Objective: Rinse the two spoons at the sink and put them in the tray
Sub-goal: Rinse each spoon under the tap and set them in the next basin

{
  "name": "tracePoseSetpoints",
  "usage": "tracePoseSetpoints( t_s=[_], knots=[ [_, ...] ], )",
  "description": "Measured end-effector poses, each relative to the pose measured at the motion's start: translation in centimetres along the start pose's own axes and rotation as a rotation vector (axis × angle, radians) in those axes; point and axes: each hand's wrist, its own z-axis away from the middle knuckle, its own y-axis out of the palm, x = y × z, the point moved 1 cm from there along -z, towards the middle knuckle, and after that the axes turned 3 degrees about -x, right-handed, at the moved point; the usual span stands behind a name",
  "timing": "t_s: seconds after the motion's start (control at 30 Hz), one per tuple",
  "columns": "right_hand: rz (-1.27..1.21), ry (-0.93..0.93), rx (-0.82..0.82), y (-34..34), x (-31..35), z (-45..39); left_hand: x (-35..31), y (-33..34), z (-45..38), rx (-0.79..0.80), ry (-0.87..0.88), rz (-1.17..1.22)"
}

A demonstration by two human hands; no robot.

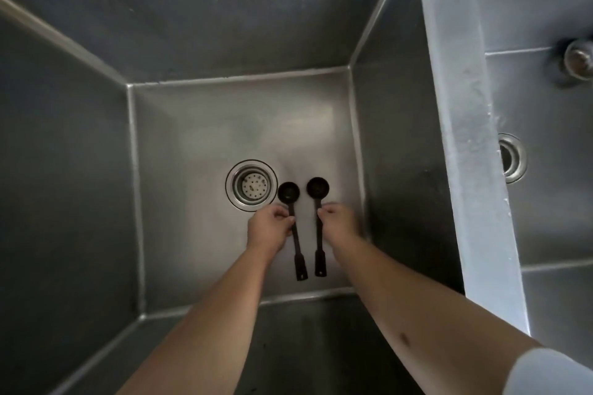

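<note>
Left hand (269, 229): fingers clamped on left spoon (293, 228), just right of drain (251, 185).
Right hand (340, 223): fingers clamped on right spoon (318, 221); its shaft partly hidden.

2 spoons (308, 228) side by side on sink (199, 125) floor — drain (251, 185) left.

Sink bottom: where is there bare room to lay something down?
The sink floor is bare left of and behind the drain. It is crowded right of the drain: two spoons with the left hand and right hand.
</note>
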Motion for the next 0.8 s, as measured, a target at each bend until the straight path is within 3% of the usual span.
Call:
tracePoseSetpoints(
  t_s=[0.33,0.5,0.63,0.8],
  knots=[
    [0.120,-0.074,-0.009,-2.0,1.7,2.6,-0.2,-0.9,0.7,-0.049,0.062,-0.192],
    [0.171,-0.206,0.013,-4.6,4.7,7.5,-2.9,-5.0,4.5,-0.080,0.061,-0.143],
    [0.133,-0.314,0.066,-7.1,11.2,11.5,-8.9,-10.8,7.2,-0.153,0.164,-0.047],
    [-0.069,-0.568,-0.029,-11.5,25.2,15.5,-21.3,-19.3,8.9,-0.315,0.430,0.004]
  ],
)
